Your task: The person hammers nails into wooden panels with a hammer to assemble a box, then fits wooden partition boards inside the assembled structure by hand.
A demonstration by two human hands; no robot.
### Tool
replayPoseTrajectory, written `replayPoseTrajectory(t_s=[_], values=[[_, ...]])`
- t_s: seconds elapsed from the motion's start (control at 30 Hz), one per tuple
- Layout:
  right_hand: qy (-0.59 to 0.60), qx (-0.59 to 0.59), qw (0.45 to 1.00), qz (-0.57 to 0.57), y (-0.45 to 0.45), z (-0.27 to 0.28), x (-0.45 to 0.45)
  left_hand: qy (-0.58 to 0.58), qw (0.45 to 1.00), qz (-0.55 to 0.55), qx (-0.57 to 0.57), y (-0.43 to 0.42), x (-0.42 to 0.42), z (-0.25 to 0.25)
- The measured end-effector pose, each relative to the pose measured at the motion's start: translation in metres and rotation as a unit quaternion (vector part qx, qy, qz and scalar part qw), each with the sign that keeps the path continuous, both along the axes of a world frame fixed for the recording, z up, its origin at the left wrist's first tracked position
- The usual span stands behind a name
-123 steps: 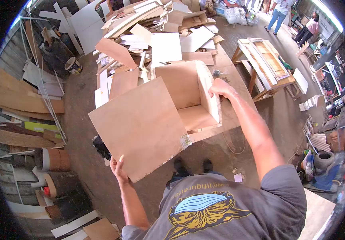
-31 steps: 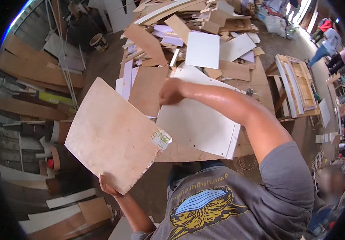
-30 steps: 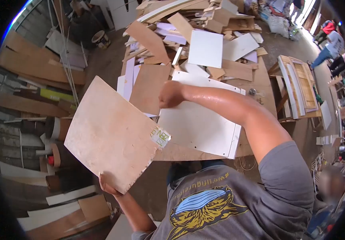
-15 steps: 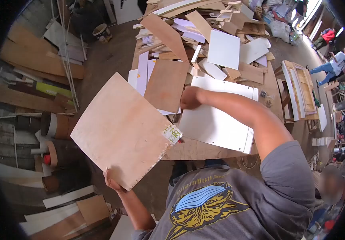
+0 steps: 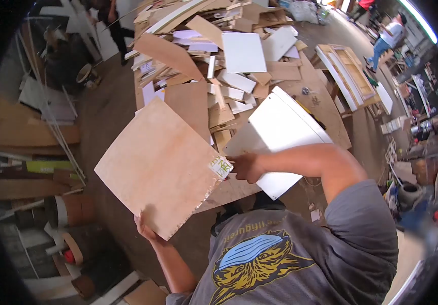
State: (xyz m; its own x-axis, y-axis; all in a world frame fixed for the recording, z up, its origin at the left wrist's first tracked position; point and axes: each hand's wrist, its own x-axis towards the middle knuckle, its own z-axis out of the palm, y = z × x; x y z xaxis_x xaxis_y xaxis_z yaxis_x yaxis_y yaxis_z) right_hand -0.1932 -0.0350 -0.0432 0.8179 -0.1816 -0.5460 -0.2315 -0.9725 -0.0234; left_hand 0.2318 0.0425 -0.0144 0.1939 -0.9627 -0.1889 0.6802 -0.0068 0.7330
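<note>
A square plywood board (image 5: 153,162) with a chipped edge and a torn printed label at one corner is held up, tilted, in front of the table. My left hand (image 5: 147,227) is closed on its lower corner, thumb over the face and the other fingers hidden behind. At the labelled corner my right hand (image 5: 247,166) is closed on the board's edge. Just beyond that hand, a white panel (image 5: 280,119) with small holes along its edges lies askew on the table, partly hidden by my right forearm.
Wood offcuts (image 5: 229,81) are heaped on the worktable (image 5: 325,114). A brown board (image 5: 186,107) lies behind the plywood. Wooden frames (image 5: 348,73) stand at the right, with a person (image 5: 393,35) beyond. Boards and rolls (image 5: 76,211) line the left side, near a bucket (image 5: 84,75).
My right hand has come from the brown board's edge to the plywood's labelled corner. The white panel has turned and shifted right. The camera view has swung right.
</note>
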Motion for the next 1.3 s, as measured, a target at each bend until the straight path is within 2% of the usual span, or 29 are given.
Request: replayPoseTrajectory(t_s=[0.03,0.13,0.17,0.27,0.3,0.4,0.5,0.6,0.8,0.97,1.0,1.2,1.23,1.3], values=[[-0.096,-0.006,0.993,-0.073,0.016,0.0,-0.009,-0.009,1.0,-0.017,0.003,-0.005,-0.005,0.0],[-0.154,-0.178,0.931,-0.28,0.067,-0.012,-0.028,-0.026,0.998,-0.064,0.007,-0.019,-0.022,0.0],[-0.095,-0.244,0.908,-0.328,0.078,-0.008,-0.029,-0.029,0.997,-0.077,0.008,-0.024,-0.028,0.001],[-0.092,-0.395,0.775,-0.485,0.093,-0.007,-0.041,-0.068,0.993,-0.086,0.033,-0.037,-0.047,-0.002],[-0.079,-0.349,0.756,-0.548,0.094,0.014,-0.05,-0.086,0.991,-0.088,0.044,-0.044,-0.056,0.0],[-0.068,-0.382,0.744,-0.544,0.116,0.008,-0.067,-0.058,0.991,-0.113,0.033,-0.054,-0.095,0.016],[-0.159,-0.376,0.757,-0.51,0.142,0.012,-0.088,-0.047,0.988,-0.139,0.036,-0.062,-0.12,0.022],[-0.231,-0.345,0.776,-0.475,0.171,0.049,-0.117,-0.056,0.985,-0.164,-0.008,-0.056,-0.15,0.046],[-0.326,-0.221,0.831,-0.393,0.24,0.113,-0.182,-0.024,0.994,-0.111,-0.011,-0.033,-0.219,0.073],[-0.317,-0.187,0.873,-0.319,0.275,0.115,-0.223,0.044,0.992,-0.115,-0.002,-0.01,-0.284,0.095],[-0.31,-0.175,0.882,-0.31,0.275,0.13,-0.233,0.049,0.993,-0.11,-0.001,-0.004,-0.296,0.109],[-0.277,-0.123,0.916,-0.262,0.266,0.133,-0.242,0.041,0.984,-0.171,-0.011,-0.014,-0.283,0.073],[-0.278,-0.117,0.918,-0.259,0.265,0.147,-0.244,0.112,0.977,-0.179,0.002,-0.012,-0.285,0.076],[-0.253,-0.086,0.931,-0.248,0.257,0.162,-0.247,0.037,0.986,-0.161,-0.015,-0.011,-0.281,0.071]])
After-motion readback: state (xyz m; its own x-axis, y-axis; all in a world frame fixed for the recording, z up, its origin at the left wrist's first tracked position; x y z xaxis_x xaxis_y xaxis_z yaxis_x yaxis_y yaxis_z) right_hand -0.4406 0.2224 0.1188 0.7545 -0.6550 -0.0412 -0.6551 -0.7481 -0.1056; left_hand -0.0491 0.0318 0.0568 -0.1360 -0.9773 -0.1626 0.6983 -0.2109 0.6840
